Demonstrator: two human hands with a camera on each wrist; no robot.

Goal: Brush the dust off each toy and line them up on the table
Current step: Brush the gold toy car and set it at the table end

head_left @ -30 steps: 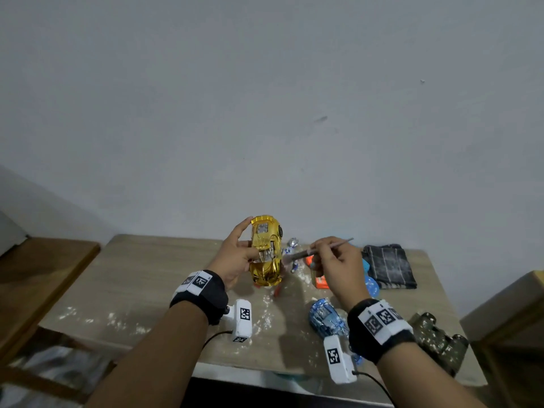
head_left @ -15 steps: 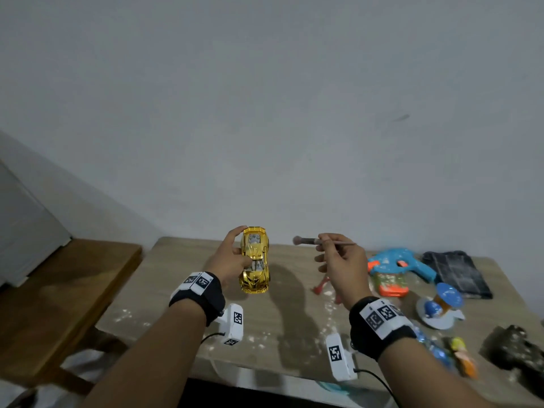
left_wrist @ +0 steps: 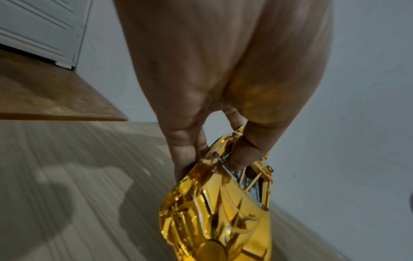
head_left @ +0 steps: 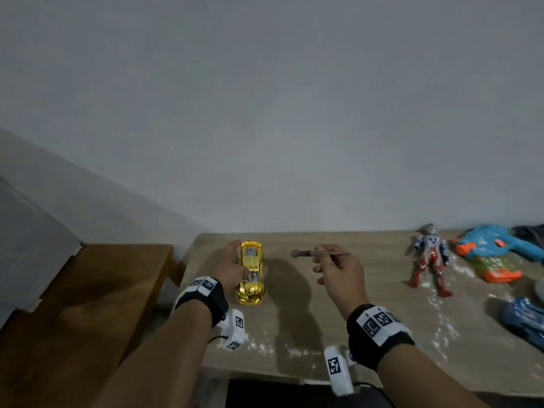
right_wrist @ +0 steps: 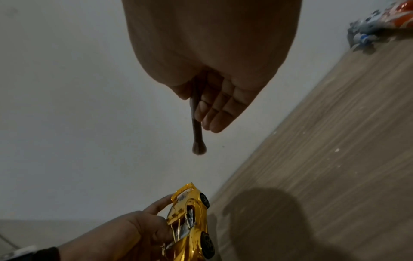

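At table's left end, notes running leftward to rightward:

Side bench [head_left: 88, 290]: a darker wooden surface stood just beside the table [head_left: 294, 319], lower and bare where I could see it.

Left hand [head_left: 228, 269]: I clasped the gold car [head_left: 251, 272] from its left flank, thumb over the cabin and fingers [left_wrist: 185, 150] down the far side, so the wheels stayed free to meet the wood.

Gold car: it sat low at the table's left end, lengthways, nose toward me. Whether the wheels touched I could not tell. I judged this the head of the line, with room left to the right.

Right hand [head_left: 338, 275]: I pinched the brush [head_left: 312, 254] at its handle, other fingers loosely curled, and held it level above the table, bristles pointing toward the car but well apart from it. I judged it parked there, ready for the next toy.

Figure toy [head_left: 429, 257]: it lay on its back, white dust around its legs, not yet brushed by my reckoning.

Water gun [head_left: 494, 251]: blue and orange, speckled white, lying flat near the wall.

Blue car [head_left: 524, 319]: at the right edge, partly out of view.
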